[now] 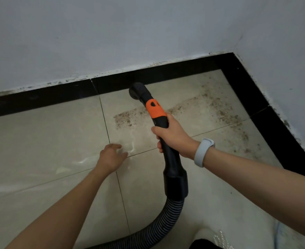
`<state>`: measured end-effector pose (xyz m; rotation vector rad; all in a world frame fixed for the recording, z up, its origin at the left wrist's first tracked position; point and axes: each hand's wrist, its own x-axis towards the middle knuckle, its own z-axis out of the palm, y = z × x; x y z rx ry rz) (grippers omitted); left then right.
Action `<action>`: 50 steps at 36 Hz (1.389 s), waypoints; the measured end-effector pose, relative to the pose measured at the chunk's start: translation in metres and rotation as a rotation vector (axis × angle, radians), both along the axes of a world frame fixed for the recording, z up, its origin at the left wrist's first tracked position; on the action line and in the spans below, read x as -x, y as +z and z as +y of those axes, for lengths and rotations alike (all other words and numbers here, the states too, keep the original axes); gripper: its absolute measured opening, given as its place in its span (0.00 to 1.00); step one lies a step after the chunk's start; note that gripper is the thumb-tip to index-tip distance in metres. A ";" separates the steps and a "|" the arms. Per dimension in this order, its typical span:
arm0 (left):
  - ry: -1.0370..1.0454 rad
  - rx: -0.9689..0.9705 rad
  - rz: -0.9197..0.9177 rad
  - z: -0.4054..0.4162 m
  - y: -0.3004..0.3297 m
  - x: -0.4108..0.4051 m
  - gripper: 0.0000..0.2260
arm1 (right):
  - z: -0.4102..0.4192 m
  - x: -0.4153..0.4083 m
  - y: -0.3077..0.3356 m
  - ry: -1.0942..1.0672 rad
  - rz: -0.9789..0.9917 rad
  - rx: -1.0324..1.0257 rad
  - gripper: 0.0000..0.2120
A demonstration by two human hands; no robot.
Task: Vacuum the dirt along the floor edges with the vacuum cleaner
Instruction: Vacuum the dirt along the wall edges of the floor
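My right hand (173,135) grips the black vacuum handle (167,153) just below its orange collar (155,108). The round black nozzle (136,90) sits on the beige tile floor (45,137), close to the black skirting (40,97) along the far wall. A band of brown dirt (124,118) lies on the tile to the left and right of the handle and spreads on toward the right-hand corner (225,112). A ribbed grey hose (167,218) curves from the handle down and to the left. My left hand (111,157) hovers over the floor with relaxed fingers, holding nothing.
Two grey-white walls (112,33) meet at a corner at upper right, and black skirting (274,126) runs down the right side too. A pale wristband (203,152) is on my right wrist. Pale fabric and a dark shape (207,239) show at the bottom edge.
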<state>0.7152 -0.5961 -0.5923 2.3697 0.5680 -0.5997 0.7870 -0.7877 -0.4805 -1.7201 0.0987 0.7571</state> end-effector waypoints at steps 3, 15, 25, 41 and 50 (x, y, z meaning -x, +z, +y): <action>0.297 0.210 -0.087 0.009 0.014 -0.005 0.17 | 0.012 -0.001 0.000 0.053 -0.016 0.050 0.14; 0.643 0.828 -0.146 -0.006 0.055 -0.021 0.15 | 0.049 0.053 -0.018 0.340 -0.051 0.252 0.14; 0.739 0.748 -0.174 -0.023 0.038 -0.024 0.12 | 0.039 0.069 -0.033 0.284 0.023 0.190 0.12; 0.741 0.767 -0.154 -0.037 0.038 -0.049 0.24 | 0.004 0.076 -0.039 0.175 -0.039 0.263 0.09; 0.366 0.626 -0.070 -0.051 0.046 -0.059 0.36 | -0.029 0.033 -0.036 -0.106 -0.072 0.313 0.06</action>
